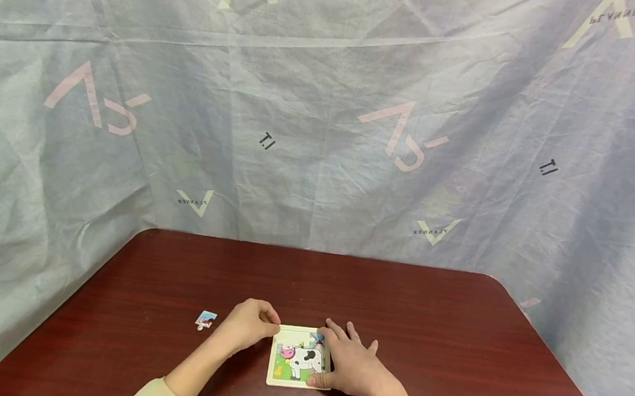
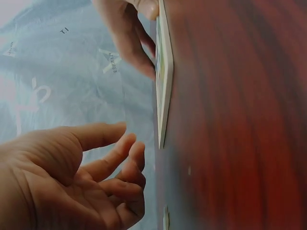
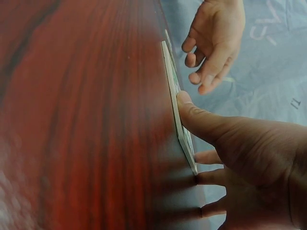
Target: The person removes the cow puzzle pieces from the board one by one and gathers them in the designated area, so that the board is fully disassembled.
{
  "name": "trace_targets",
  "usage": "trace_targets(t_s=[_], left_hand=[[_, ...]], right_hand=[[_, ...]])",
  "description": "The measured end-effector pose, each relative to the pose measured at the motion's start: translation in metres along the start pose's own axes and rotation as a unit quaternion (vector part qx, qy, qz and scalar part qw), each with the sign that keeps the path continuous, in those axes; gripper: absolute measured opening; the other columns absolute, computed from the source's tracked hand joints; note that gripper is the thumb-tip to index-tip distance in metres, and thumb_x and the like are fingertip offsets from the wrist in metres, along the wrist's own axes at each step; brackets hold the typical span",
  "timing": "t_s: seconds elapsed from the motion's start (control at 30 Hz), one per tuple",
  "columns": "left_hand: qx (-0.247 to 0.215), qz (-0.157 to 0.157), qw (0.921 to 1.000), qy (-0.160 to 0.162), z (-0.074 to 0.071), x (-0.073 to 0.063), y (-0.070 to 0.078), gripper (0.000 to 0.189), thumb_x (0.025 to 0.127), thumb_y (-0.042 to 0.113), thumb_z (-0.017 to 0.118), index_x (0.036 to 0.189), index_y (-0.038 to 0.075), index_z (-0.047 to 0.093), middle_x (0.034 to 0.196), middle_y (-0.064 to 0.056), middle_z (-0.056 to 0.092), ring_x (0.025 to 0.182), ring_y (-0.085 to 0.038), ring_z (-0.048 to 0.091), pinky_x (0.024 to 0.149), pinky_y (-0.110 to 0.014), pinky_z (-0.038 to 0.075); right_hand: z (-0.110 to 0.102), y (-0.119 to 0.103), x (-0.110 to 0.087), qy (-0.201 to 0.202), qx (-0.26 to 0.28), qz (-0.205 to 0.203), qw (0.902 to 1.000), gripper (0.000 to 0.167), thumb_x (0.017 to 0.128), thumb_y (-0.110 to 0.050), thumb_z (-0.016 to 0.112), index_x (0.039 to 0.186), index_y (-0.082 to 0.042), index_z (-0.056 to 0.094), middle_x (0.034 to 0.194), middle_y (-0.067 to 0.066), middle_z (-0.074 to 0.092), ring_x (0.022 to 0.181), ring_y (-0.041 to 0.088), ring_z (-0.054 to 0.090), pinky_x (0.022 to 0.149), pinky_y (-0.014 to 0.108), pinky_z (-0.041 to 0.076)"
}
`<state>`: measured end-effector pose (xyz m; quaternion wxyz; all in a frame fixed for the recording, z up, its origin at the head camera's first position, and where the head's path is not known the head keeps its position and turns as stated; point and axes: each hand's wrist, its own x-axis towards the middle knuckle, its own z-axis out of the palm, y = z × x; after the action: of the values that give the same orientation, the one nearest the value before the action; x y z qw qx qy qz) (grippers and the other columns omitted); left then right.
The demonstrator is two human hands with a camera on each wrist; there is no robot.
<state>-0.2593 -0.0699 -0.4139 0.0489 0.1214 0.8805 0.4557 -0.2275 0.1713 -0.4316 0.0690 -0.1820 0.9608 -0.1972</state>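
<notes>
A square wooden jigsaw puzzle (image 1: 299, 361) with a black-and-white cow on green lies flat on the table; a pale bare patch shows at its upper left. My right hand (image 1: 353, 364) rests on its right side, thumb on the near rim and the other fingers straight and spread past the edge. The left hand (image 1: 251, 324) hovers by the far left corner; in the left wrist view its fingers are loosely bent with nothing between them. A loose puzzle piece (image 1: 206, 320), light blue with red and white, lies left of the left hand.
The dark red wooden table (image 1: 425, 318) has rounded far corners. Behind it hangs a grey printed cloth (image 1: 313, 179), which also runs along both sides.
</notes>
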Motion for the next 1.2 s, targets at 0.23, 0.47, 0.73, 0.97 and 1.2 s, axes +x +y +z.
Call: trace_targets(t_s=[0.23, 0.47, 0.73, 0.97, 1.2], left_hand=[[-0.003, 0.012, 0.9999, -0.007, 0.015, 0.006, 0.004, 0.005, 0.085, 0.009, 0.076, 0.086, 0.007, 0.072, 0.076, -0.001, 0.061, 0.069, -0.016, 0.054, 0.06, -0.033, 0.045], [-0.003, 0.02, 0.9997, -0.018, 0.028, 0.011, 0.009, 0.004, 0.085, 0.008, 0.076, 0.084, 0.006, 0.073, 0.077, 0.0, 0.062, 0.071, -0.016, 0.055, 0.063, -0.033, 0.047], [-0.006, 0.004, 0.9998, -0.02, 0.043, 0.016, 0.014, 0.002, 0.083, 0.003, 0.075, 0.084, 0.002, 0.073, 0.077, -0.002, 0.065, 0.067, -0.015, 0.057, 0.058, -0.03, 0.049], [0.002, -0.031, 0.9994, -0.014, 0.052, 0.019, 0.018, 0.006, 0.087, -0.001, 0.07, 0.087, 0.003, 0.074, 0.088, -0.007, 0.068, 0.07, -0.017, 0.058, 0.057, -0.03, 0.05], [-0.011, -0.03, 0.9994, -0.015, 0.055, 0.017, 0.025, 0.008, 0.088, -0.003, 0.068, 0.09, -0.001, 0.075, 0.094, -0.012, 0.069, 0.077, -0.019, 0.058, 0.061, -0.03, 0.05]], right_hand=[[0.002, 0.0, -0.001, 0.013, -0.012, -0.004, 0.9998, 0.091, 0.075, -0.056, 0.082, 0.145, -0.009, 0.049, 0.157, 0.015, 0.038, 0.141, 0.056, 0.028, 0.084, 0.091, 0.019], [0.001, 0.0, -0.001, 0.016, -0.019, -0.004, 0.9997, 0.091, 0.075, -0.058, 0.082, 0.145, -0.01, 0.05, 0.157, 0.014, 0.039, 0.141, 0.056, 0.029, 0.084, 0.09, 0.02], [0.002, 0.001, -0.001, 0.019, -0.027, -0.004, 0.9995, 0.091, 0.074, -0.06, 0.081, 0.144, -0.011, 0.051, 0.156, 0.013, 0.04, 0.14, 0.056, 0.03, 0.084, 0.09, 0.021], [0.001, 0.0, -0.001, 0.019, -0.022, -0.002, 0.9996, 0.09, 0.074, -0.059, 0.082, 0.143, -0.01, 0.051, 0.156, 0.014, 0.04, 0.141, 0.056, 0.029, 0.085, 0.09, 0.02], [0.001, -0.001, -0.001, 0.026, -0.027, 0.001, 0.9993, 0.09, 0.072, -0.058, 0.084, 0.142, -0.011, 0.053, 0.156, 0.013, 0.041, 0.14, 0.055, 0.031, 0.085, 0.09, 0.021]])
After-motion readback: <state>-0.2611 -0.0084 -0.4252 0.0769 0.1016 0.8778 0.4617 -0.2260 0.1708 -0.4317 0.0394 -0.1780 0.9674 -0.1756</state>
